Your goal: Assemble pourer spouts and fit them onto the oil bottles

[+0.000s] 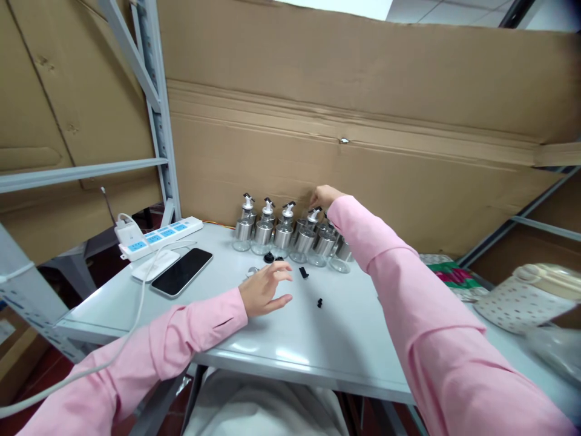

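Observation:
Several glass bottles with silver bands stand in rows against the cardboard; the front ones at the left, such as this bottle (244,229), carry white-and-black pour spouts. My right hand (324,195) reaches over the back bottles, its fingers bent down behind them; what they touch is hidden. My left hand (267,289) rests above the table (290,339), fingers apart, holding nothing. Beside its fingertips lie a round black part (269,257) and a small black clip (304,272). Another tiny black piece (320,303) lies farther right.
A phone (182,272), a white charger (155,265) with its cable and a power strip (161,238) occupy the left side. At the right stand a dotted white container (526,300) and a patterned cloth (447,275). Cardboard (363,121) walls the back.

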`<state>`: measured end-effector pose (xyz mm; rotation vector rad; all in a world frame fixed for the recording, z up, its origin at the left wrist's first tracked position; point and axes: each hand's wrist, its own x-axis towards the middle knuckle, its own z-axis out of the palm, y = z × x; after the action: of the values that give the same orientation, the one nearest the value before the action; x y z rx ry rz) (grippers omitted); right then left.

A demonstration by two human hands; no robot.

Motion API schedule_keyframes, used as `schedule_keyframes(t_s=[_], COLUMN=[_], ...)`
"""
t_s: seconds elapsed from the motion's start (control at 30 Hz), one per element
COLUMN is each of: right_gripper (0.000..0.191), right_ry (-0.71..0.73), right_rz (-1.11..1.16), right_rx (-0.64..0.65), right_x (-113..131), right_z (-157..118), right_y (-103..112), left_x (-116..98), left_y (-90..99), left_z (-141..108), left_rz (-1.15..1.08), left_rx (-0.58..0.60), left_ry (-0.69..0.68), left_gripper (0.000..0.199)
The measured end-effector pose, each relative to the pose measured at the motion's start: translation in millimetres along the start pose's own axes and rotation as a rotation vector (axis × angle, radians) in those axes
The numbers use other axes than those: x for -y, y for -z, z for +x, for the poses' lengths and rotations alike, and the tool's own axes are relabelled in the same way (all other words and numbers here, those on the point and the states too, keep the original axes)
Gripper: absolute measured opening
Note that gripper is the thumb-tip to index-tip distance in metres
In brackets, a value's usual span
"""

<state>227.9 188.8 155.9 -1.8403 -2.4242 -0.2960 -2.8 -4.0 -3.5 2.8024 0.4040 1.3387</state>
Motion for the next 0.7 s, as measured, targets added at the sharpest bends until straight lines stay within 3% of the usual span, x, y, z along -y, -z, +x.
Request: schedule_keyframes(t_s=[0.17, 0.3, 0.43, 0.57, 0.7], right_gripper=[0.019, 0.024, 0.022, 0.026, 0.034], right_ry=[0.001, -0.011, 0.077, 0.246, 0.220], right_rz=[-0.042, -0.086, -0.215, -0.331, -0.355], right_rx=[0.067, 0.007, -0.244, -0.495, -0.711], right_x=[8, 6, 4, 17, 32], right_z=[6, -1, -32, -89, -145], right_y=[-5, 17, 68, 119, 139], left_x=[0, 1, 4, 8, 7], left_y=[0.1, -0.4, 0.2, 0.4, 0.3], left_z=[0, 1, 2, 1, 2], left_rz=[0.035, 0.057, 0.047, 0.062, 0.031], left_rx=[-0.023, -0.187, -0.317, -0.312, -0.312], left_ry=[-0.015, -0.003, 0.025, 0.028, 0.032], left_gripper=[0.032, 0.037, 0.042, 0.045, 0.051])
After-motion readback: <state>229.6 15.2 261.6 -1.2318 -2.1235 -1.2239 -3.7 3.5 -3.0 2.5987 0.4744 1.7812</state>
